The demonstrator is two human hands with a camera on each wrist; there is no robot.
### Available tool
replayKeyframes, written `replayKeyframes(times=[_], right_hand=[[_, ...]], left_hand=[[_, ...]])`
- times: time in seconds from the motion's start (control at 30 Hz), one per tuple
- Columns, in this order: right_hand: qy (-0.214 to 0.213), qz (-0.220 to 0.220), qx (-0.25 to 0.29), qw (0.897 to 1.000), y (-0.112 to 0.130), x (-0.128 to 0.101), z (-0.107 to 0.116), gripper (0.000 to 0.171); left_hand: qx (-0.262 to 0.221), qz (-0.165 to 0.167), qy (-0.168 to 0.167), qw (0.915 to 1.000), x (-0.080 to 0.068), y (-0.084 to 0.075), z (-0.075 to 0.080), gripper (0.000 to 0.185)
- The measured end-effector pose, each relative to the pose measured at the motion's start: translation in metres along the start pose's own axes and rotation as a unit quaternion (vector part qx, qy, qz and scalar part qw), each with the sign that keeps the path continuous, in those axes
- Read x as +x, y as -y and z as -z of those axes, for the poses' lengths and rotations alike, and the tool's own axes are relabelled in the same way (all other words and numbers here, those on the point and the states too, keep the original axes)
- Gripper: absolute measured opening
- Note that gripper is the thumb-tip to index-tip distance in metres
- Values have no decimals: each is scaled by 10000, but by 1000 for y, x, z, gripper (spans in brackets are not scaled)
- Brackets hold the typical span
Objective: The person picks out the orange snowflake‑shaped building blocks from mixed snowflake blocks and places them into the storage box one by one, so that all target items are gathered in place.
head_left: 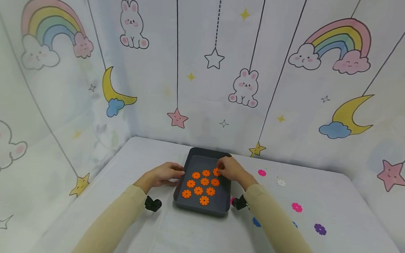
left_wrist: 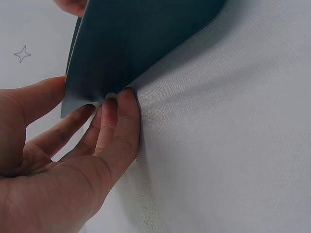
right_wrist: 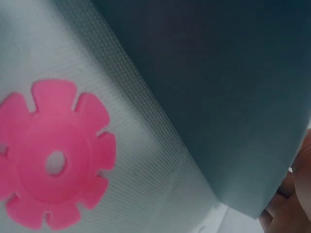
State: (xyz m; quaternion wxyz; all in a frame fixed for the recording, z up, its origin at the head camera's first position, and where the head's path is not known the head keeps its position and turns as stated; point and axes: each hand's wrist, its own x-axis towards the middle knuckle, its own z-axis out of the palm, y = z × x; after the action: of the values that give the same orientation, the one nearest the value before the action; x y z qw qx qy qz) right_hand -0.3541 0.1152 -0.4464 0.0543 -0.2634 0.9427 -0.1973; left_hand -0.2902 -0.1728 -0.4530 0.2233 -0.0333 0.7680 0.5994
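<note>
A dark grey rectangular tray (head_left: pixel 201 210) lies on the white-covered table, with several orange notched plastic discs (head_left: pixel 204 181) spread flat over its floor. At the tray's left side my left hand (head_left: pixel 165 173) holds the wall: the thumb meets the rim and the bent fingertips press low on the outside, as the left wrist view shows. Over the far right of the tray, my right hand (head_left: pixel 232 170) pinches an orange disc (head_left: pixel 216 172), which it partly covers. In the right wrist view the tray wall (right_wrist: pixel 209 97) hides most of that hand.
Right of the tray lie loose notched discs: pink (head_left: pixel 297 207), white (head_left: pixel 281 183), purple (head_left: pixel 320 229) and blue (head_left: pixel 256 222). Another pink disc (right_wrist: pixel 56 155) sits close beside the tray wall. A patterned cloth (head_left: pixel 212 84) hangs behind the table.
</note>
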Motion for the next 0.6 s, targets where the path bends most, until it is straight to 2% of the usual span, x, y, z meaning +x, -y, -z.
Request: replayKeyframes(times=[0.27,0.6], right_hand=[[-57,-95,-257,9996,3,2,-2,17],[81,-223,-440,9987,3,2,-5,18]], left_hand=[[25,-24,-20,10000,1,-1,0,47],[-5,20,-42,10000,1,1,0,48]])
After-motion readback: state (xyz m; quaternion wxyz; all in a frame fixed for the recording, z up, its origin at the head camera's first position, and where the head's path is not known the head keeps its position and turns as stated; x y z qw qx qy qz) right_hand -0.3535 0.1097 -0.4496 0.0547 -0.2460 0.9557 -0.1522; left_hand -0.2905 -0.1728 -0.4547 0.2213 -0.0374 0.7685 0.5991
